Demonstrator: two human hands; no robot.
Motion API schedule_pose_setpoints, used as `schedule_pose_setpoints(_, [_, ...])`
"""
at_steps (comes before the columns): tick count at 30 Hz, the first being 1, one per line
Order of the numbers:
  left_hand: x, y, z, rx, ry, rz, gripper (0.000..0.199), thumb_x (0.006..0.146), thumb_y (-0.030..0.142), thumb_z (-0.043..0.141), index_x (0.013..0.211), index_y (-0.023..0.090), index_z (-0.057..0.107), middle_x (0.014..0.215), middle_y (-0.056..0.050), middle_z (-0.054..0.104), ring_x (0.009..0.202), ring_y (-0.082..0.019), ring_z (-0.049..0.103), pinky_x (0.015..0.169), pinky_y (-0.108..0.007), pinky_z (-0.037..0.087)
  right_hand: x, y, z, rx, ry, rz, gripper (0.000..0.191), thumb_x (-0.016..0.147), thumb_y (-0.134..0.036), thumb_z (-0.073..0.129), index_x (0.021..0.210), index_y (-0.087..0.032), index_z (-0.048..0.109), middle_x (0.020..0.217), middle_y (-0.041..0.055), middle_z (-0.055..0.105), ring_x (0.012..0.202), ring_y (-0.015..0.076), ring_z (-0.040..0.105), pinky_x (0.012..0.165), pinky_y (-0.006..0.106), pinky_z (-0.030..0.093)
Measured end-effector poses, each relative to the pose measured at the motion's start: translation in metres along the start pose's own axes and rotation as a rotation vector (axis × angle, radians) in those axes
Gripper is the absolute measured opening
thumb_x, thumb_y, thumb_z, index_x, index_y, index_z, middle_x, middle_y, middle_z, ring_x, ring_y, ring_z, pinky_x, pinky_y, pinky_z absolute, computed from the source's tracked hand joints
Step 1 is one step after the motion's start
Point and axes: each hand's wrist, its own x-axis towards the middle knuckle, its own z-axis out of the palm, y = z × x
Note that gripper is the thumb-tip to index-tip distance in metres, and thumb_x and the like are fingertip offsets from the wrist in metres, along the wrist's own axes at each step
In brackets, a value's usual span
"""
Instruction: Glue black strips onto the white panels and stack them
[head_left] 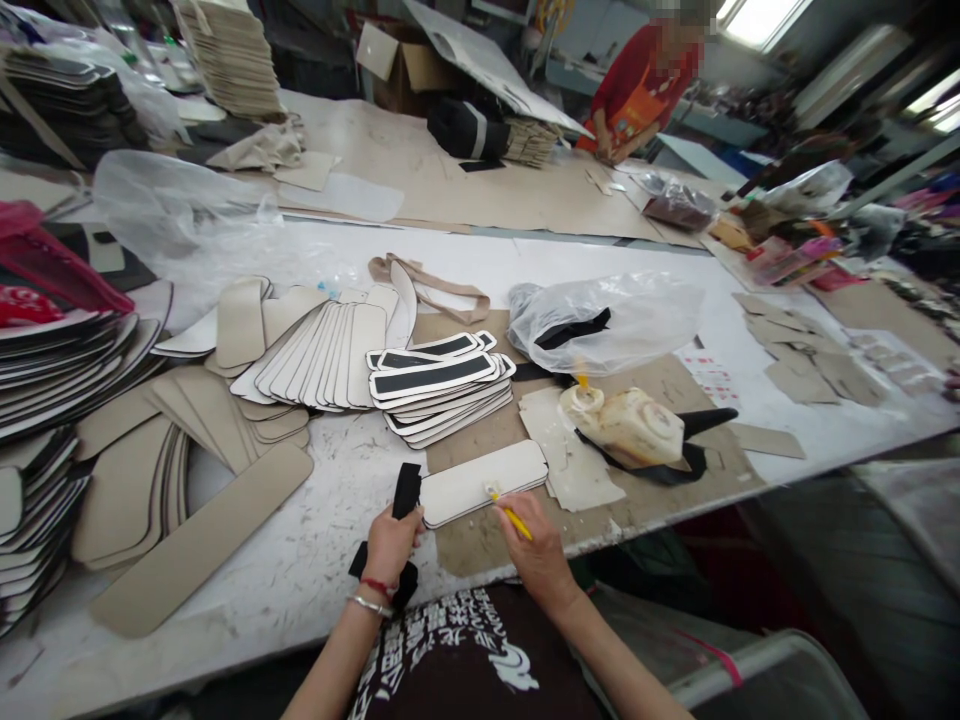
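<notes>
My right hand (534,550) grips a yellow-handled glue brush (517,522), its pale bristles resting on a long white rounded panel (480,482). Closed around a black strap (406,490), my left hand (393,545) is at the panel's left end; the strap also hangs below that hand. Just beyond the panel is a stack of white panels with black strips (442,385) on top. To the right, a glue-stained container (634,425) lies on the brown board, with a yellow handle standing at its far left corner.
Fanned white panels (322,360) and beige panels (202,430) cover the table's left side. A clear plastic bag (607,320) holding something black lies beyond the container. Across the table, a person in an orange apron (637,115) stands at another worktop.
</notes>
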Motion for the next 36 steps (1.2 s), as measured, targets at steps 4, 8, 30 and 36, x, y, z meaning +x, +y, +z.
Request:
schedule_pose_setpoints(4, [0.000,-0.001,0.000,0.013,-0.001,-0.002,0.025,0.059,0.039,0.056,0.057,0.014,0.051,0.043,0.001,0.052,0.034,-0.009,0.041,0.035,-0.022,0.030,0.002,-0.009,-0.002,0.071,0.017,0.004,0.013,0.084,-0.019,0.043,0.088,-0.020,0.055,0.083,0.0059,0.057,0.083,0.0167,0.053,0.075,0.033,0.047])
schedule_pose_setpoints(8, [0.000,-0.001,0.001,0.009,0.002,-0.004,0.024,0.060,0.038,0.054,0.056,0.014,0.051,0.041,0.002,0.049,0.033,-0.008,0.038,0.035,-0.021,0.028,0.006,0.002,-0.004,-0.033,0.083,-0.008,0.013,0.082,-0.020,0.045,0.088,-0.019,0.056,0.085,0.0075,0.055,0.084,0.0181,0.052,0.079,0.037,0.045])
schedule_pose_setpoints(30, [-0.033,0.027,-0.030,-0.228,-0.038,0.073,0.034,0.066,0.046,0.053,0.067,0.012,0.056,0.046,0.002,0.050,0.038,-0.007,0.037,0.040,-0.021,0.028,0.043,-0.018,-0.019,0.554,-0.021,0.376,0.034,0.081,-0.046,0.041,0.066,-0.018,0.053,0.070,0.0033,0.057,0.071,0.0152,0.055,0.069,0.028,0.045])
schedule_pose_setpoints(36, [-0.068,0.065,-0.028,-0.335,-0.292,0.124,0.036,0.071,0.045,0.051,0.076,0.011,0.060,0.058,-0.003,0.058,0.043,-0.007,0.042,0.043,-0.021,0.029,0.059,-0.062,-0.002,0.509,-0.365,0.260,0.023,0.078,-0.038,0.048,0.067,-0.019,0.052,0.063,-0.0017,0.054,0.061,0.0118,0.051,0.059,0.023,0.041])
